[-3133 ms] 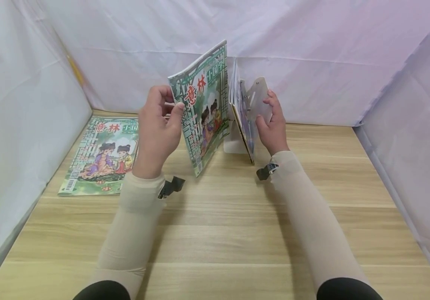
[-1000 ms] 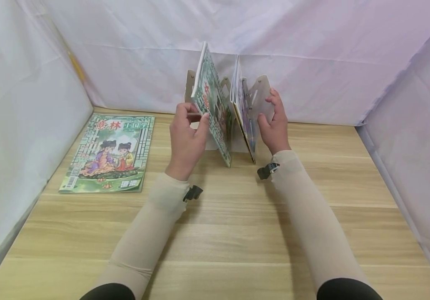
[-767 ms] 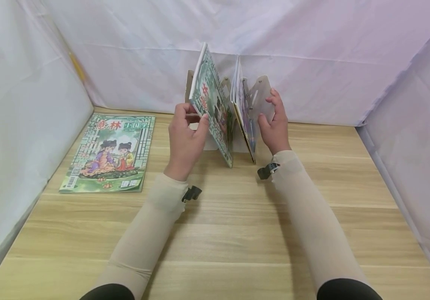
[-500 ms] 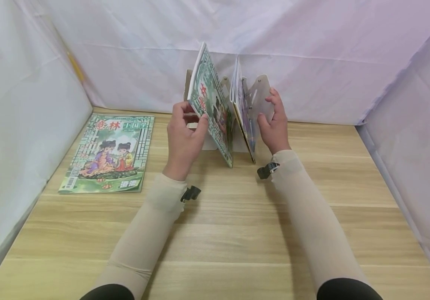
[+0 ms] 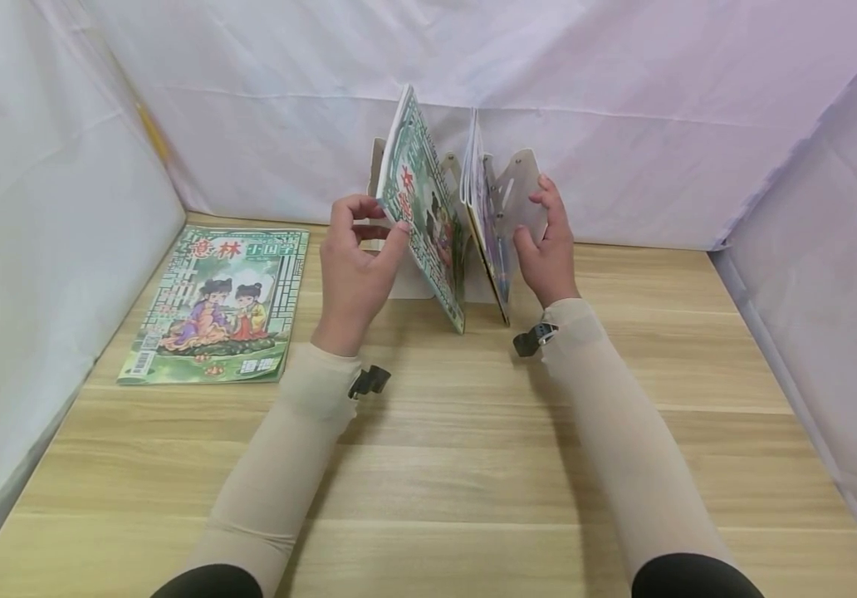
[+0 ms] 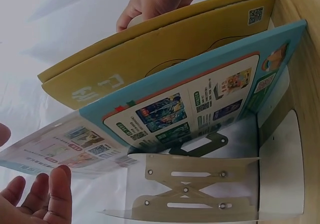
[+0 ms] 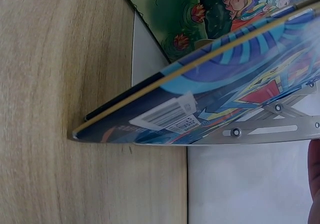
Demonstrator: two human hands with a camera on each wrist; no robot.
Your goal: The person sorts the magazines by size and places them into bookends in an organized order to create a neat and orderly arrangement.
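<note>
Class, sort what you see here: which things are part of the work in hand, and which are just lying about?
In use: left hand, green magazine standing in the rack, book rack, right hand, second book.
Lying about: flat magazine, wooden table, white cloth backdrop.

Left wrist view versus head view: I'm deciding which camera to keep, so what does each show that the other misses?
Only the left wrist view shows the standing magazine's back cover and the rack's scissor linkage. Only the head view shows the flat magazine on the table and both sleeves. Both show the left hand beside the standing magazine, right hand and rack.
</note>
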